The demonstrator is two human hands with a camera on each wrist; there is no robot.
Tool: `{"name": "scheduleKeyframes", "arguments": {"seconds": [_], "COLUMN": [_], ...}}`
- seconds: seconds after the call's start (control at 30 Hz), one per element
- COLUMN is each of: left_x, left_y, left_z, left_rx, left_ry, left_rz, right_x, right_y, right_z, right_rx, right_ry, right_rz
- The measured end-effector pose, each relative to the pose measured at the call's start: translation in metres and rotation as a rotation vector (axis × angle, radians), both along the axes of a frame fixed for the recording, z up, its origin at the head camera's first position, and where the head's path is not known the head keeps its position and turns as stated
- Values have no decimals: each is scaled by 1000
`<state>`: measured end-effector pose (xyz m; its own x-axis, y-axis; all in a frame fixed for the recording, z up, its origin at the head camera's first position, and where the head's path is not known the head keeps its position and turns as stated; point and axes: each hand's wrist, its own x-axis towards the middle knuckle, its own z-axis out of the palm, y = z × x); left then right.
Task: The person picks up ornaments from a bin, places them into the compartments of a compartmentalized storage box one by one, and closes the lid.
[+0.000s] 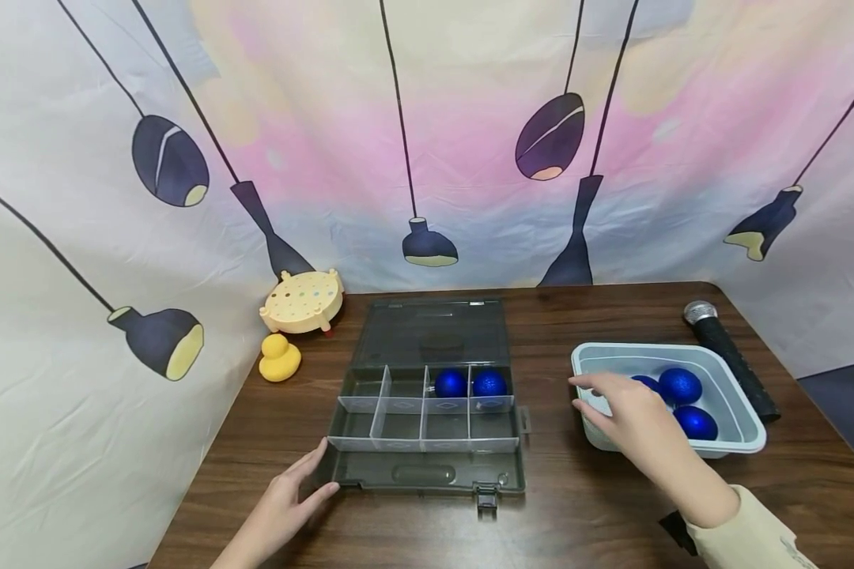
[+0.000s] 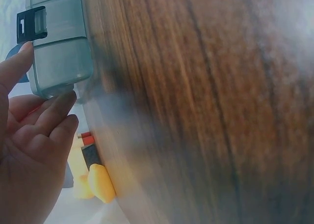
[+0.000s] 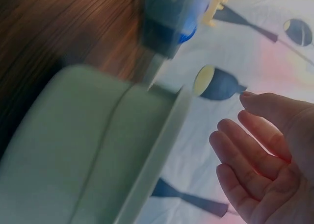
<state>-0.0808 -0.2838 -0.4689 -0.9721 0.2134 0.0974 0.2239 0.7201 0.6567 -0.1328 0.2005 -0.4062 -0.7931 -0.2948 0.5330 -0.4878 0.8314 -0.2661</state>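
Pastel cloth (image 1: 470,158) printed with dark lamps (image 1: 549,136) rises behind a brown counter (image 1: 551,482), where a grey divided box (image 1: 366,469) sits in the middle, its lid (image 1: 434,325) laid back on the far side. Two blue balls (image 1: 489,383) occupy the far row's two right-hand compartments, one in each; three more show in the pale tub (image 1: 731,407) to the right. A microphone (image 1: 736,362) lies right of the tub, and a duck (image 1: 279,362) and a spotted stand (image 1: 302,303) are at the far left.

The left hand (image 1: 286,496) spans the box's near left corner, thumb and fingers parted and touching it. The right hand (image 1: 628,405) hangs above the tub's left part, thumb apart from loose fingers, gripping nothing.

Each ball looks light and hard-shelled, perhaps brittle, and likely to roll; the glittery skin may be a little slippery. Thumb and fingertips around its widest part should suit, with a gentle squeeze. The box seems stiff but light, so its corner makes a sensible hold.

One ball in the tub is partly covered by the right hand, and more could be hidden there. The right wrist view is blurred and shows the tub's wall, not its contents. I cannot tell what the dark object (image 1: 676,531) by the sleeve (image 1: 749,531) is.
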Motion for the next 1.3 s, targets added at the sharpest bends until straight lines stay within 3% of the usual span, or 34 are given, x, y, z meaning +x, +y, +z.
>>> {"name": "scheduleKeyframes", "arguments": {"seconds": [0.43, 0.9, 1.1, 1.3], "left_x": [1, 1, 1, 1], "left_y": [0, 1, 1, 1], "left_z": [-1, -1, -2, -3], "left_rx": [-1, -2, 7, -4], "left_ry": [12, 21, 13, 63], "left_rz": [-2, 0, 1, -8], "right_x": [-10, -25, -28, -31], "right_y": [49, 85, 89, 93], "right_z": [-13, -21, -26, -31], "right_rx": [-37, 84, 124, 145], "right_ry": [-8, -292, -354, -380], "right_rz": [-132, -238, -261, -265]}}
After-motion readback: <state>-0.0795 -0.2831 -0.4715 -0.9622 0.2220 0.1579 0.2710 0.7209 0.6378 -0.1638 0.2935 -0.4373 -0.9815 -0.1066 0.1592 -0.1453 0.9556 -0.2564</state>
